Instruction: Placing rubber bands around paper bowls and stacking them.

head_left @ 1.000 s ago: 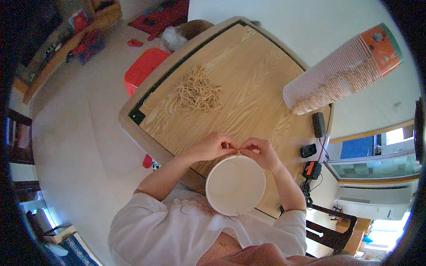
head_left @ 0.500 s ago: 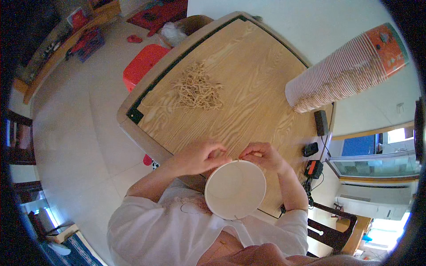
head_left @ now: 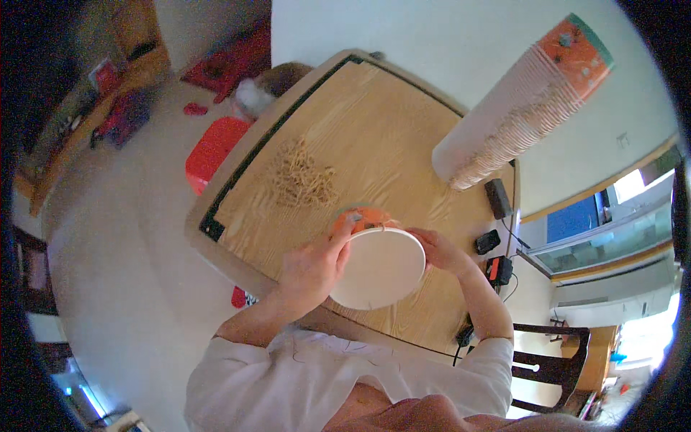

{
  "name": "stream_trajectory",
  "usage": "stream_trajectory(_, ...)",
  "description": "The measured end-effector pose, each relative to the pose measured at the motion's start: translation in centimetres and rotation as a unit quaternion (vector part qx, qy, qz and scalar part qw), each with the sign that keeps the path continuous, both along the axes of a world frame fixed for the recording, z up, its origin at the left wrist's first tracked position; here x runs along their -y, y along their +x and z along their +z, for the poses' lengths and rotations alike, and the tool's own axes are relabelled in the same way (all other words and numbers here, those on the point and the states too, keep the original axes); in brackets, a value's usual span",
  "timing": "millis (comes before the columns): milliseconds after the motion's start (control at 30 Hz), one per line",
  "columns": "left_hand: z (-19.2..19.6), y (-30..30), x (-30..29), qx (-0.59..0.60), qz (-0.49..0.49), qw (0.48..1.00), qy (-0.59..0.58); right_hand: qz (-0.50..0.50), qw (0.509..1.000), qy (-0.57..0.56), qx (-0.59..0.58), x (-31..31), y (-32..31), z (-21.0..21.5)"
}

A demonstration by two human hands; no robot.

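Observation:
A round paper bucket [head_left: 380, 272], white inside and orange outside, is tilted with its mouth facing me above the table's near edge. My left hand [head_left: 318, 263] grips its left side, the thumb and fingers by the upper rim. Closed on the right side of the rim is my right hand [head_left: 440, 252], its fingertips partly hidden behind the bucket. A short bit of tan string shows at the rim's top, and a thin line crosses the lower rim. Beyond the bucket lies a loose pile of tan strings [head_left: 304, 178] on the wooden table [head_left: 389, 108].
A tall stack of nested paper buckets [head_left: 515, 108], with string along its side, stands at the table's far right. Black adapters [head_left: 497, 199] and cables line the right edge. A red stool [head_left: 212, 153] stands beyond the left edge, and a dark chair [head_left: 551, 367] is at lower right.
The bucket has moved away from my body over the table, showing its orange outside. My hands have gone from fingering the top rim to holding its sides. The view has shifted.

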State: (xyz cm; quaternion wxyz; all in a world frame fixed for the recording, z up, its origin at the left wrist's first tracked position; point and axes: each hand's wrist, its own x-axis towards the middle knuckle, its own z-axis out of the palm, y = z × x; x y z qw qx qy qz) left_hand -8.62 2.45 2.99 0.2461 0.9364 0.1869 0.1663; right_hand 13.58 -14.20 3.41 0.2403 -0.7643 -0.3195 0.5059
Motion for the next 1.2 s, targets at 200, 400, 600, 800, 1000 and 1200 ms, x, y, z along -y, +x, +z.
stream_trajectory(200,4.7,4.5,0.0,0.199,-0.026,0.979,0.03,-0.157,0.943,0.279,-0.09,2.2,1.8,3.7)
stream_trajectory(400,14.6,15.2,-0.9,0.381,-0.171,0.902,-0.11,-0.179,0.771,0.5,0.351,3.0,5.3,15.9)
stream_trajectory(600,31.8,26.7,-0.3,0.459,-0.254,0.851,0.022,-0.099,0.542,0.617,0.562,4.4,14.2,32.9)
stream_trajectory(800,39.6,36.1,2.8,0.386,-0.207,0.894,-0.095,-0.14,0.555,0.545,0.613,4.1,21.2,38.1)
stream_trajectory(1000,35.8,46.1,-0.8,0.345,-0.36,0.854,-0.149,-0.12,0.613,0.56,0.544,4.1,29.0,34.2)
stream_trajectory(1200,31.1,44.2,-0.8,0.316,-0.337,0.866,-0.194,-0.094,0.656,0.55,0.509,4.8,29.0,30.9)
